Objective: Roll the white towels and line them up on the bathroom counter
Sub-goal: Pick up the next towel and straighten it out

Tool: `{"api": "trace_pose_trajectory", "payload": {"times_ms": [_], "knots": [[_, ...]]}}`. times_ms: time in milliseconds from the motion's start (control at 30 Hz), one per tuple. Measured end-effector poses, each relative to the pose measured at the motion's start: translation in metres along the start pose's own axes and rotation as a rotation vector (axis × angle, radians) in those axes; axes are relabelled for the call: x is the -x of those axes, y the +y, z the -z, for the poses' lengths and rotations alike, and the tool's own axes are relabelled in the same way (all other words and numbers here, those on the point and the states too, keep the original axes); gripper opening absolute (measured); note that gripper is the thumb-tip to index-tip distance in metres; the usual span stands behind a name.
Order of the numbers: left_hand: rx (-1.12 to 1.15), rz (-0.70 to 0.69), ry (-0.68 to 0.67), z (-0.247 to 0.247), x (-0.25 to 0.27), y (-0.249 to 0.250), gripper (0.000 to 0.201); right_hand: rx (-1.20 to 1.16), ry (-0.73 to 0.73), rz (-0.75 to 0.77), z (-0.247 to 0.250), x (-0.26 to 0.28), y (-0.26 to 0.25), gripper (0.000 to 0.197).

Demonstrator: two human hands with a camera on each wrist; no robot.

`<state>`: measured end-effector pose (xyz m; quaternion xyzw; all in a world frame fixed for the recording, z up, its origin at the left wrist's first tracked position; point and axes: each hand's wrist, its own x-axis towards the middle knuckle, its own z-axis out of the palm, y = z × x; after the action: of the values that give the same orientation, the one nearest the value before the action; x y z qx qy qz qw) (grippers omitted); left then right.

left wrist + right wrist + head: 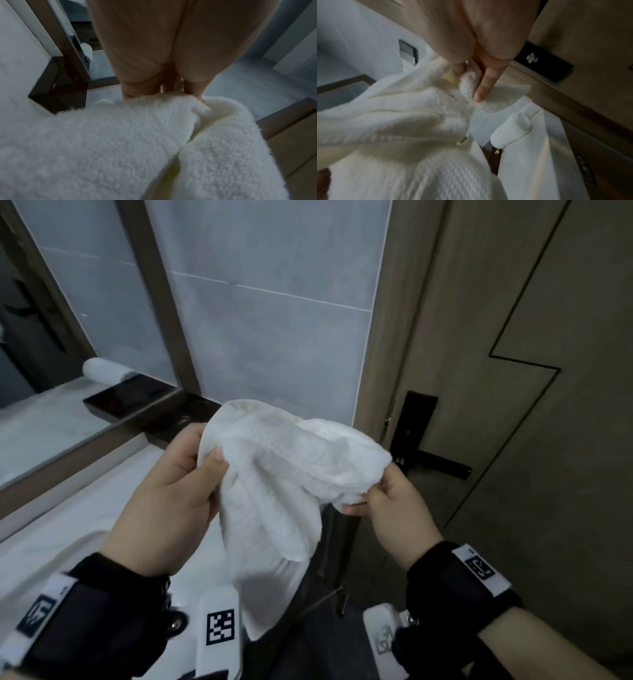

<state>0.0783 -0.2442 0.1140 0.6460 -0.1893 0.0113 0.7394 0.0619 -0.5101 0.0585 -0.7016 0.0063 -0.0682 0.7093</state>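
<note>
I hold a loose white towel (274, 474) in the air over the right end of the white counter (85, 525). My left hand (209, 453) grips its upper left edge, with the thumb on the front of the cloth. My right hand (363, 501) pinches a corner at the right. The rest hangs crumpled between my wrists. In the left wrist view my fingers (195, 89) curl into the towel (120, 142). In the right wrist view thumb and forefinger (481, 86) pinch the towel (402, 115). A rolled white towel (510, 129) lies on the counter beyond.
A dark tray (185, 419) sits at the counter's back corner beside the framed mirror (68, 337), which reflects a rolled towel (102, 370). Grey tiles (274, 320) stand behind. A wooden door (513, 371) with a black handle (435, 463) closes off the right side.
</note>
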Motion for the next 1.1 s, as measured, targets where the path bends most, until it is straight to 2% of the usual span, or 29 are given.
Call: {"api": "trace_pose_trajectory", "payload": {"times_ms": [133, 333, 533, 633, 867, 1000, 1100], "knots": [[-0.068, 0.064, -0.010, -0.035, 0.001, -0.010, 0.023, -0.003, 0.068, -0.003, 0.044, 0.020, -0.010, 0.046], [-0.190, 0.127, 0.014, -0.092, 0.002, -0.022, 0.038, -0.002, 0.190, 0.013, 0.111, 0.054, -0.022, 0.044], [-0.145, 0.146, -0.017, -0.148, 0.010, -0.023, 0.027, 0.041, 0.288, 0.033, 0.165, 0.083, -0.033, 0.039], [-0.168, 0.124, -0.012, -0.170, 0.014, -0.019, 0.029, 0.067, 0.319, 0.029, 0.183, 0.097, -0.032, 0.033], [-0.209, 0.071, 0.041, -0.217, 0.027, -0.010, 0.030, 0.141, 0.324, -0.027, 0.213, 0.131, -0.021, 0.032], [-0.239, 0.035, 0.030, -0.229, 0.026, -0.003, 0.029, 0.117, 0.408, -0.039, 0.227, 0.137, -0.019, 0.040], [-0.196, 0.019, 0.030, -0.237, 0.020, 0.002, 0.028, 0.105, 0.504, -0.037, 0.233, 0.137, -0.019, 0.040]]}}
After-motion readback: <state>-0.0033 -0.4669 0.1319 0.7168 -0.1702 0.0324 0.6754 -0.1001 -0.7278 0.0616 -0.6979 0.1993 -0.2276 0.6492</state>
